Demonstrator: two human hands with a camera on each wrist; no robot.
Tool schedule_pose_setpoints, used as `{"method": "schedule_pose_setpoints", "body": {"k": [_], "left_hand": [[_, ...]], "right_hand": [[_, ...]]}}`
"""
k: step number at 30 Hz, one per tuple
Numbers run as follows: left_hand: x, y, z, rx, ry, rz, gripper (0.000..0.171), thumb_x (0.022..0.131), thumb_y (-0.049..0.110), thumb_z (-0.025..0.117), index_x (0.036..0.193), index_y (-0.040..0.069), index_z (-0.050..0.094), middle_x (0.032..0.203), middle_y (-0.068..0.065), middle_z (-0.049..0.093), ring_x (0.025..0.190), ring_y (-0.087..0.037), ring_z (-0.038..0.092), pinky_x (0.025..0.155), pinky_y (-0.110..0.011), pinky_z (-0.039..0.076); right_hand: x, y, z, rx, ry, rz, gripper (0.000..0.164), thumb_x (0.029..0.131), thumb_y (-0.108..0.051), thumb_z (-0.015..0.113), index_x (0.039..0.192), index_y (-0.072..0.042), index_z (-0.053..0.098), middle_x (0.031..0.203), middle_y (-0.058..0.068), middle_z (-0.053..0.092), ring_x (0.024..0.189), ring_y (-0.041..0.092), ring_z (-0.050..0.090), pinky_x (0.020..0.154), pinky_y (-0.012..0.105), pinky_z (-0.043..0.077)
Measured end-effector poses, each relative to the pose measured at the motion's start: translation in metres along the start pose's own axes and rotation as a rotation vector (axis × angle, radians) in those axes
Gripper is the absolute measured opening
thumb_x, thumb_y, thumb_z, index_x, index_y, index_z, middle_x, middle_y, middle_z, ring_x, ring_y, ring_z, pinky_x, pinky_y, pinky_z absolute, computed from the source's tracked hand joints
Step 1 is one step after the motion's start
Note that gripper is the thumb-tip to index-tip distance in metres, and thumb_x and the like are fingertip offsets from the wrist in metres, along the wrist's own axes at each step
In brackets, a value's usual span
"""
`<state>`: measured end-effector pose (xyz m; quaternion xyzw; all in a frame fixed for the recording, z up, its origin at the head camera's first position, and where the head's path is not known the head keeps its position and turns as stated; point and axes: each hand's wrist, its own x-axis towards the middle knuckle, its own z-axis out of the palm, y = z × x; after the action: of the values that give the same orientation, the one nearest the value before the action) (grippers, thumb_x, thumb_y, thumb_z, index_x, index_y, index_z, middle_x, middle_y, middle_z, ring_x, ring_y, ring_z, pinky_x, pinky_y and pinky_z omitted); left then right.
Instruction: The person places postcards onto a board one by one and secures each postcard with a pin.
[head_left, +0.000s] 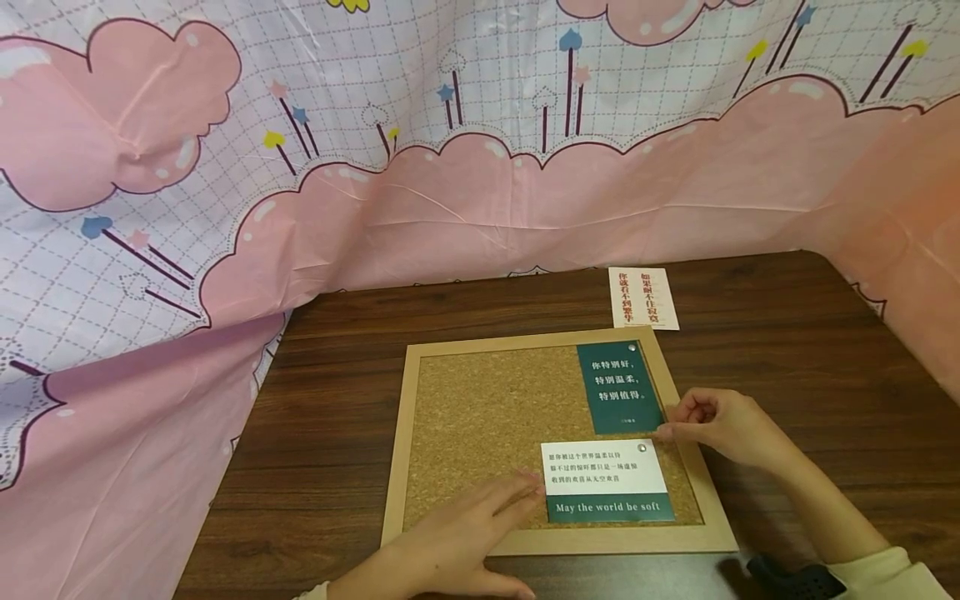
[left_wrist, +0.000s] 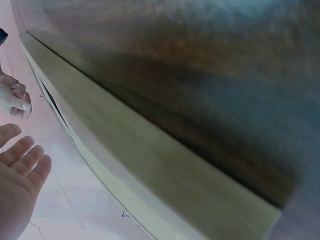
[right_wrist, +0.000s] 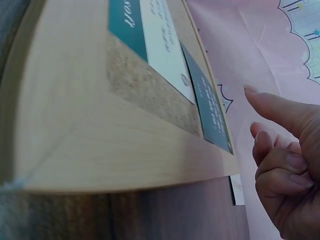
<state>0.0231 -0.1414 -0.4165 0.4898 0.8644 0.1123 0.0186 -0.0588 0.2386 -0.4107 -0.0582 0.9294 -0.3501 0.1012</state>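
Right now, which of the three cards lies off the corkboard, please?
It is the white card with red lettering, on the table beyond the corkboard, which bears the dark green card and the green-and-white card.
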Motion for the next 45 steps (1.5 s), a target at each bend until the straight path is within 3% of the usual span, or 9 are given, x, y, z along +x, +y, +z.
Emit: {"method": "schedule_pose_setpoints", "body": {"k": [9,17,23,26,29,33,38,45], "left_hand": [[-0.005,-0.006,-0.003,-0.006,0.054,-0.033,0.102,0.080,0.071,0.058,0.157,0.020,0.015,0.158,-0.005,0.029,0.146,-0.022,0.030,0.108,-0.045,0.043],[-0.016,-0.012,-0.007,0.038,0.075,-0.086,0.105,0.078,0.072,0.060,0.157,0.023,0.012,0.161,-0.002,0.020,0.147,-0.021,0.027,0.106,-0.049,0.043],[-0.033,-0.019,-0.005,0.037,0.092,-0.166,0.108,0.073,0.074,0.064,0.156,0.025,0.015,0.160,-0.003,0.022,0.146,-0.024,0.027,0.104,-0.057,0.041],[-0.042,-0.022,-0.003,0.034,0.089,-0.213,0.109,0.071,0.074,0.067,0.156,0.026,0.019,0.159,-0.005,0.023,0.146,-0.026,0.026,0.104,-0.059,0.040],[-0.050,-0.025,-0.001,0.044,0.080,-0.261,0.110,0.069,0.076,0.066,0.155,0.023,0.023,0.160,-0.007,0.022,0.145,-0.031,0.026,0.105,-0.060,0.038],[-0.059,-0.028,0.003,0.041,0.092,-0.305,0.115,0.066,0.076,0.069,0.155,0.019,0.025,0.159,-0.012,0.024,0.145,-0.037,0.026,0.107,-0.061,0.035],[-0.067,-0.030,0.008,0.003,0.102,-0.343,0.117,0.062,0.070,0.077,0.154,0.017,0.027,0.159,-0.015,0.023,0.144,-0.044,0.025,0.105,-0.064,0.035],[-0.076,-0.033,0.010,-0.039,0.023,-0.424,0.117,0.064,0.068,0.076,0.156,0.021,0.021,0.161,-0.017,0.014,0.146,-0.044,0.018,0.105,-0.067,0.032]], "right_hand": [[0.004,-0.007,-0.016,-0.041,0.036,-0.042,0.033,0.080,-0.043,0.077,0.079,-0.014,0.061,0.068,-0.001,0.053,0.060,0.006,0.044,0.048,0.022,0.035],[0.018,-0.020,-0.042,-0.064,0.171,-0.151,0.026,0.084,-0.037,0.075,0.088,-0.015,0.062,0.075,0.002,0.057,0.062,0.006,0.047,0.050,0.023,0.039],[0.032,-0.024,-0.060,-0.145,0.264,-0.183,0.041,0.083,-0.041,0.075,0.106,-0.010,0.063,0.087,0.006,0.061,0.071,0.011,0.052,0.059,0.022,0.041],[0.041,-0.024,-0.065,-0.185,0.288,-0.193,0.053,0.082,-0.042,0.076,0.118,-0.006,0.060,0.098,0.013,0.059,0.081,0.021,0.053,0.064,0.030,0.043],[0.052,-0.019,-0.063,-0.195,0.303,-0.196,0.065,0.082,-0.040,0.076,0.129,-0.002,0.052,0.114,0.024,0.051,0.094,0.035,0.051,0.071,0.046,0.046],[0.066,-0.008,-0.053,-0.225,0.306,-0.164,0.076,0.083,-0.040,0.075,0.139,-0.001,0.041,0.128,0.034,0.037,0.112,0.050,0.040,0.082,0.066,0.040],[0.081,0.003,-0.044,-0.322,0.336,-0.119,0.077,0.087,-0.045,0.069,0.144,-0.005,0.036,0.134,0.038,0.031,0.120,0.057,0.031,0.081,0.069,0.040],[0.101,0.007,-0.041,-0.349,0.311,-0.077,0.079,0.089,-0.047,0.065,0.148,-0.007,0.031,0.136,0.038,0.030,0.122,0.056,0.032,0.077,0.067,0.043]]}}
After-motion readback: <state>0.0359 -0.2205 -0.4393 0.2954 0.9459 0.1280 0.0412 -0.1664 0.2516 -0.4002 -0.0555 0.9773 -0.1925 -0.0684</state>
